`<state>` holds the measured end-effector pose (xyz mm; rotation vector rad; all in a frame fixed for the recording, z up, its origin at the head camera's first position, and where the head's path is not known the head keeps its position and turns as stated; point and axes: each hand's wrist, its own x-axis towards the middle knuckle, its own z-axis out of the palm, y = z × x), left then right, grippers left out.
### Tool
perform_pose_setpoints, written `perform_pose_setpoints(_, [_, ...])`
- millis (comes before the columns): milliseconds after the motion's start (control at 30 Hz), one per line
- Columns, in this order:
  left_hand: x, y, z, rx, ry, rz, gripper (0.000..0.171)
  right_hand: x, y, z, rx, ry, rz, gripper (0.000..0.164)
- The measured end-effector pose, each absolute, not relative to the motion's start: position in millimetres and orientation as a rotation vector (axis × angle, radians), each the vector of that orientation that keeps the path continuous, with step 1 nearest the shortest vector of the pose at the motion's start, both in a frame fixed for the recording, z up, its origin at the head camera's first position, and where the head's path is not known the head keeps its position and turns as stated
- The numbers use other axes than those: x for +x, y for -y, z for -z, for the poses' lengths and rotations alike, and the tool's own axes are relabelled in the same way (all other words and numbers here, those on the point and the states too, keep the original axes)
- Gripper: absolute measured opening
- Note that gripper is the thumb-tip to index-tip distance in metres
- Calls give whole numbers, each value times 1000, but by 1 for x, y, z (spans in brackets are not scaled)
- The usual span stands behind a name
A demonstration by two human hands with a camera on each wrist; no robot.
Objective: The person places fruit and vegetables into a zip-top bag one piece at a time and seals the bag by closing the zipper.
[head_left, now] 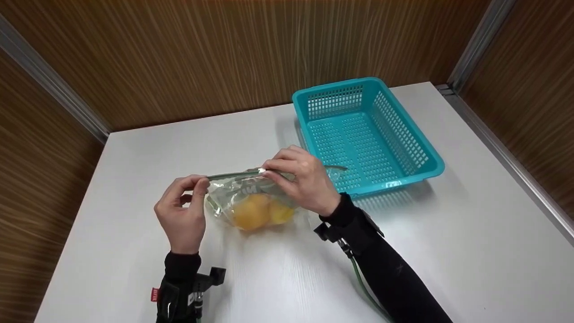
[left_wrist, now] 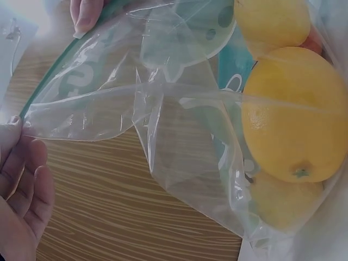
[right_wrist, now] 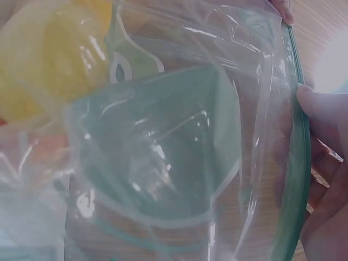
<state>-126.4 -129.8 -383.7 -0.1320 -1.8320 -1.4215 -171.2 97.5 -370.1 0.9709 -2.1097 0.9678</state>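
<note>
A clear zip bag (head_left: 226,188) with a green-edged zip strip (head_left: 228,175) is stretched between both hands, its fruit low in the bag, close over the table. My left hand (head_left: 183,215) pinches the left end of the strip between thumb and forefinger. Farther right along it, my right hand (head_left: 305,179) pinches the strip at a small white slider (head_left: 261,171). Through the plastic show an orange (left_wrist: 296,114) and a yellow fruit (right_wrist: 49,60). Part of the strip lies hidden behind the right hand, and its free end sticks out past the knuckles.
A turquoise perforated basket (head_left: 406,123) stands at the back right of the white table (head_left: 148,152), just beyond the right hand. Wood-patterned panels (head_left: 202,58) rise at the back and both sides. A green cable (head_left: 361,280) runs along the right forearm.
</note>
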Motion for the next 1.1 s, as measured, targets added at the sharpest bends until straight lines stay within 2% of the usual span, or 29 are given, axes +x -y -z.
perform_pose_setpoints(467, [-118,130,366,-88,1796,1491,9,-175,-105,370,942,2125,-989,17])
perform_pose_setpoints(1100, [-129,143,379,-28,1773,1502,12,-183,-125,369,871,2191,-977,20])
